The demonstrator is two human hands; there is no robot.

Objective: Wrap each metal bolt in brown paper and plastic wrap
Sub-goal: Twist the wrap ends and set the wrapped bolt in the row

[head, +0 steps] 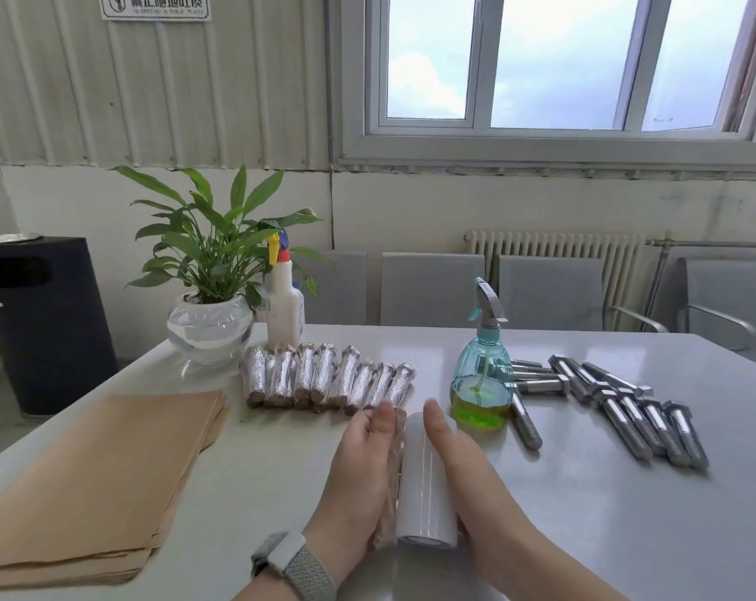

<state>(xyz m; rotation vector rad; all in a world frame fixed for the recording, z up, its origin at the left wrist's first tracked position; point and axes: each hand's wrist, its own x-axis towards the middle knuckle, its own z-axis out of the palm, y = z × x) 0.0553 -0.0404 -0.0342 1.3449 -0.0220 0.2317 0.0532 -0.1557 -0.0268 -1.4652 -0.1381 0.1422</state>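
Left hand (358,466) grips the paper-wrapped bolt (391,466) against the film roll (426,479); right hand (458,461) lies flat, fingers straight, on the roll. Risk: film slips loose, paper unrolls.

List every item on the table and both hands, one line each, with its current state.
left hand: holds the paper-wrapped bolt
right hand: flat against the plastic wrap roll
wrapped bolts: finished, lying in a row
bare bolts: unwrapped, lying flat
brown paper stack: flat, unused
teal spray bottle: upright, partly filled
white spray bottle: upright
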